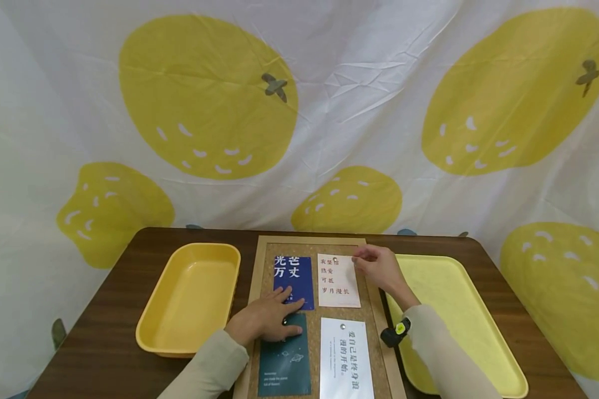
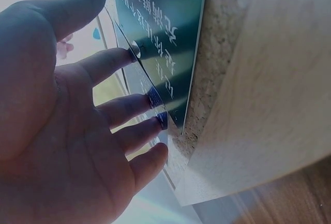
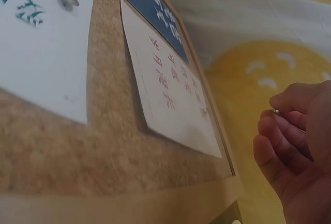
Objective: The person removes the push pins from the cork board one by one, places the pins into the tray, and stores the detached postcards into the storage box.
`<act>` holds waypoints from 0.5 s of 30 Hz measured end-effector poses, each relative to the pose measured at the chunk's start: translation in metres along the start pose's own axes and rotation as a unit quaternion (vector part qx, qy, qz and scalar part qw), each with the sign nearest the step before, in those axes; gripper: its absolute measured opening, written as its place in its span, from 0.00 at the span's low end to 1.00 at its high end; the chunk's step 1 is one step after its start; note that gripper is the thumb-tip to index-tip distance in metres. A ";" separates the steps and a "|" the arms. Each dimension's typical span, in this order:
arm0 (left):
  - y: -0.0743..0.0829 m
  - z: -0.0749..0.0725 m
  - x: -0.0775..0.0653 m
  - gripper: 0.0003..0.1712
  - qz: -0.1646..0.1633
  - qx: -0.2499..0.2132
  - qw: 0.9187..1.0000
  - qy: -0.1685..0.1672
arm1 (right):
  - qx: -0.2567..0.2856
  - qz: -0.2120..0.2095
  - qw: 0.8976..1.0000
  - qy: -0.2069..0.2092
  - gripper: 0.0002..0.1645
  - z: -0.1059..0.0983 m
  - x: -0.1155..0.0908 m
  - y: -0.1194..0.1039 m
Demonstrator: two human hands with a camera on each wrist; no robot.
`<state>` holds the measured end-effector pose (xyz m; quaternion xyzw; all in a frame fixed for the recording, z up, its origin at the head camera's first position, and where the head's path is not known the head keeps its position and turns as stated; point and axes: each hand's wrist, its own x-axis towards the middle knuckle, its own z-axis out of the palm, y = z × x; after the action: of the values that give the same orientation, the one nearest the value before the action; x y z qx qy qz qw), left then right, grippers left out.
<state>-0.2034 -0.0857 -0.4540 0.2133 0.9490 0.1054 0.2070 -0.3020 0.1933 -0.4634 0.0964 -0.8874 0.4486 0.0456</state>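
Observation:
My left hand (image 1: 267, 317) lies with spread fingers over the lower part of a dark blue card (image 1: 293, 282) and the top of a dark green card (image 1: 284, 360), both on a framed corkboard (image 1: 315, 354). Its palm and fairly straight fingers fill much of the left wrist view. Beside the upper right edge of a pale pink card (image 1: 338, 281) with red writing, my right hand (image 1: 379, 269) pinches a small metal thumbtack (image 3: 276, 112) between thumb and forefinger. Another tack (image 1: 335, 259) sits at that card's top. Below it, a white card (image 1: 346, 360) bears a round tack (image 1: 343, 327).
A deep yellow-orange tray (image 1: 189, 299) stands left of the board on the dark wooden table (image 1: 110, 310). A shallow pale yellow tray (image 1: 459, 321) lies to the right, under my right forearm. A white cloth (image 1: 349, 111) with lemon prints hangs behind the table.

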 end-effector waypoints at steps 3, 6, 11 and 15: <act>0.000 -0.001 0.000 0.37 0.000 -0.001 1.000 -0.001 | -0.015 -0.008 1.000 0.006 0.06 -0.006 -0.003 0.004; 0.000 0.000 -0.001 0.37 0.000 0.000 1.000 -0.003 | -0.015 -0.011 1.000 0.008 0.06 -0.012 -0.006 0.009; 0.000 0.000 -0.001 0.37 0.000 -0.002 1.000 -0.005 | -0.003 -0.005 1.000 0.003 0.05 -0.024 -0.013 0.018; 0.000 0.001 0.000 0.37 -0.001 -0.002 1.000 -0.004 | 0.000 -0.009 1.000 0.002 0.06 -0.034 -0.018 0.026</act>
<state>-0.2034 -0.0858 -0.4550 0.2120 0.9482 0.1064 0.2112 -0.2904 0.2376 -0.4665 0.1035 -0.8862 0.4486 0.0519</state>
